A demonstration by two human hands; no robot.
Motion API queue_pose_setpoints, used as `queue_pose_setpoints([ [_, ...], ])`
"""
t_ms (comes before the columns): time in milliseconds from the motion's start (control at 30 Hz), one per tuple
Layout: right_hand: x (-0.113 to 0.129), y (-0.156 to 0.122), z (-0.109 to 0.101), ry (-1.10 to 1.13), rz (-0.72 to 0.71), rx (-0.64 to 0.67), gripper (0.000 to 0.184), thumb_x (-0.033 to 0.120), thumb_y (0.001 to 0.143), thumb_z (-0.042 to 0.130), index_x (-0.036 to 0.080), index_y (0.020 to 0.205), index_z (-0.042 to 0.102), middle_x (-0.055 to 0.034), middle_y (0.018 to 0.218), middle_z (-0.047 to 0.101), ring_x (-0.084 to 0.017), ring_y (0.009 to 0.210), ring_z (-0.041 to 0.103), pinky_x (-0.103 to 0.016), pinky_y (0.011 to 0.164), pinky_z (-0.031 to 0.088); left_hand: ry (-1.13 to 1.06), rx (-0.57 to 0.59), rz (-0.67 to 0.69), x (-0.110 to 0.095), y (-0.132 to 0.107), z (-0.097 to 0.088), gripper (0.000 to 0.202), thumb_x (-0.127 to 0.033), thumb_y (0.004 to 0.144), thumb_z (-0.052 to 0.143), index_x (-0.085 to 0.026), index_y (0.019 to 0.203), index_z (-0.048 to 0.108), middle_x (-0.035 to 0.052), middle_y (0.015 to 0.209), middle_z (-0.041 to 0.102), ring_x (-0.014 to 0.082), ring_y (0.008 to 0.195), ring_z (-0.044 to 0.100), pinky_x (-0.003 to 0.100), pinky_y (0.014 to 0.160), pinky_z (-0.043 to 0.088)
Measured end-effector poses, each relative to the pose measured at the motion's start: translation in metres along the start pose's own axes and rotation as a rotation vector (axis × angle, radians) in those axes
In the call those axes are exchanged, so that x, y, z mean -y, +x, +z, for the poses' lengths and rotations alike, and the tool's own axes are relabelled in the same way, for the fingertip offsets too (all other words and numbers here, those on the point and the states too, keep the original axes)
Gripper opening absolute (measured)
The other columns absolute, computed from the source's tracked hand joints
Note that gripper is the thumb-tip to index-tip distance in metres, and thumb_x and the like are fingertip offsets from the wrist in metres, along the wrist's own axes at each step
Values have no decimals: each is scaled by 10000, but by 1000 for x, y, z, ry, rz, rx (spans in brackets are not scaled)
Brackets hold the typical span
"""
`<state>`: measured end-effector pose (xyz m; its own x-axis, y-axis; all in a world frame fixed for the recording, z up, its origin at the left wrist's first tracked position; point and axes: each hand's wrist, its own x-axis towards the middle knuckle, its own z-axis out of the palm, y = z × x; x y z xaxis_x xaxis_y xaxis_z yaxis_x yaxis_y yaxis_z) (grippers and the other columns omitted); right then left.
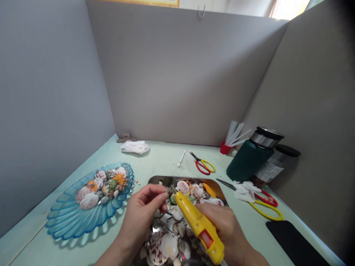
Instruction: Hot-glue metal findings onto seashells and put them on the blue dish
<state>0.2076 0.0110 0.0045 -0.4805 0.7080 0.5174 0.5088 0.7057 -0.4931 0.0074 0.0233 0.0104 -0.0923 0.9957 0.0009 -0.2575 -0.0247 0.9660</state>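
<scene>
My right hand (222,220) is wrapped round a yellow hot glue gun (194,218) with a red switch on its side. The gun's metal nozzle points up and left, close to the fingertips of my left hand (144,207). Those fingers are pinched together on something small that I cannot make out. Both hands are above a metal tray (155,180) full of seashells, among them a large speckled scallop shell (157,247) and a white shell (169,245). Part of the tray is hidden behind my hands and the gun.
On the left stands a blue shell-shaped dish (77,218) holding shells. Scissors (203,166) lie behind the tray; larger scissors (267,210) under crumpled tissue, a green bottle (249,159), a red cup (225,148) of glue sticks and a black phone-like slab (294,242) are right. Grey panels surround the table.
</scene>
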Motion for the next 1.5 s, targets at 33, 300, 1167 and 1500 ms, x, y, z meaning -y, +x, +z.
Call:
queue_pose_setpoints([
  [33,0,0,0,-1,-4,8,210,324,828,510,165,701,560,5,563,492,-122,494,444,-246,486,278,-5,3,-4,0,1,0,135,-238,662,743,-145,713,660,-22,560,606,75,494,526,167,505,414],
  [300,-1,1,2,-5,-23,-20,221,327,830,516,142,758,613,1,557,515,-124,486,456,-247,486,288,-68,53,-56,5,4,-5,151,-259,692,731,-142,757,663,-29,511,594,62,485,511,154,508,396],
  [1167,0,1,1,7,0,-33,180,301,812,529,166,697,559,8,566,511,-114,492,447,-230,490,294,-136,63,-73,7,4,-7,133,-249,674,745,-154,725,667,-34,530,602,50,472,511,143,493,391],
  [1500,3,1,3,-39,-37,-2,272,379,844,497,165,690,563,19,550,480,-109,480,427,-236,490,265,-112,79,-83,7,6,-8,109,-247,691,735,-157,717,678,-32,524,603,43,477,510,134,502,390],
])
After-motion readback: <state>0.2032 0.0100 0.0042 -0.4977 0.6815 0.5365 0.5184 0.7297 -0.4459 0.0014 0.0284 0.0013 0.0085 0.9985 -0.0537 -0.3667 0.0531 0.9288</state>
